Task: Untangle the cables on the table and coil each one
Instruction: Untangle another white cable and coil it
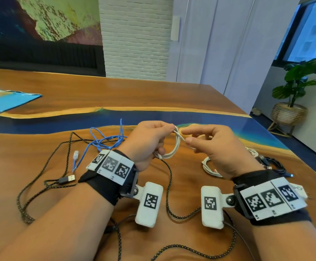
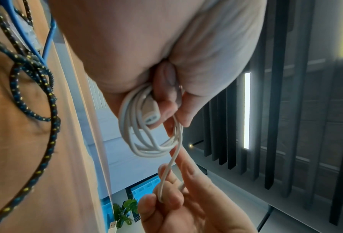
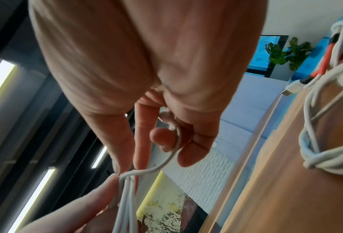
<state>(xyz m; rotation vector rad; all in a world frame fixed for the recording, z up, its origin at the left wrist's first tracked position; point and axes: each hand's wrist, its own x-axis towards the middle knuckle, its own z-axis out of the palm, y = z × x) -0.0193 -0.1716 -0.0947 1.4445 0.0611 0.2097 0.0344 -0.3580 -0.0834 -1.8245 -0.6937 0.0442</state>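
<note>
Coiling the white cable (image 1: 174, 146) above the table (image 1: 153, 95), frame centre.
Left hand (image 1: 149, 142) grip pinches the loops together so they hold shape; right hand (image 1: 209, 146) grip pinches the free tail, ready to wrap.

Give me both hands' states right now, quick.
Left hand: gripping the coiled white cable.
Right hand: pinching that cable's loose end.
</note>
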